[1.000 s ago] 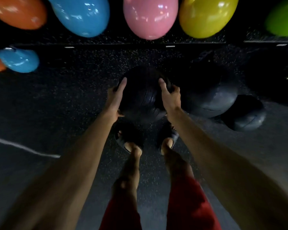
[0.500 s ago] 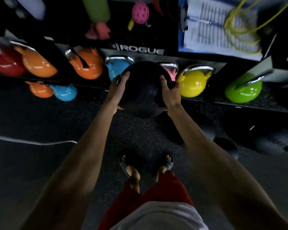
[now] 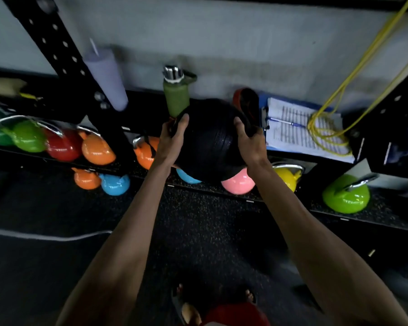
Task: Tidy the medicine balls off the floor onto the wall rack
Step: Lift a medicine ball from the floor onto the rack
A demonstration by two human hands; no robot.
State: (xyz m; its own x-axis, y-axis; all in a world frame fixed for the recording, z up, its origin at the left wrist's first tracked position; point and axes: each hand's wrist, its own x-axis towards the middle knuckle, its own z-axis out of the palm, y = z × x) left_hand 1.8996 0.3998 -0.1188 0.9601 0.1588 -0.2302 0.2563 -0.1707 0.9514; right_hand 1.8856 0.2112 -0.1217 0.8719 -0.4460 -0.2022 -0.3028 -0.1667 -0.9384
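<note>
Black medicine ball (image 3: 210, 142) is up off the floor (image 3: 210, 231), gripped between left hand (image 3: 172, 140) and right hand (image 3: 251, 142), fingers wrapped round its sides. The ball sits between both hands, in front of the wall rack (image 3: 64, 58) shelf, not yet set down. Green bottle (image 3: 176, 96) just above left hand, clipboard (image 3: 297, 130) just right of right hand, kettlebells (image 3: 97, 150) below both. Judged: lift done, placing left. No other balls in view, so the remaining count cannot be told.
</note>
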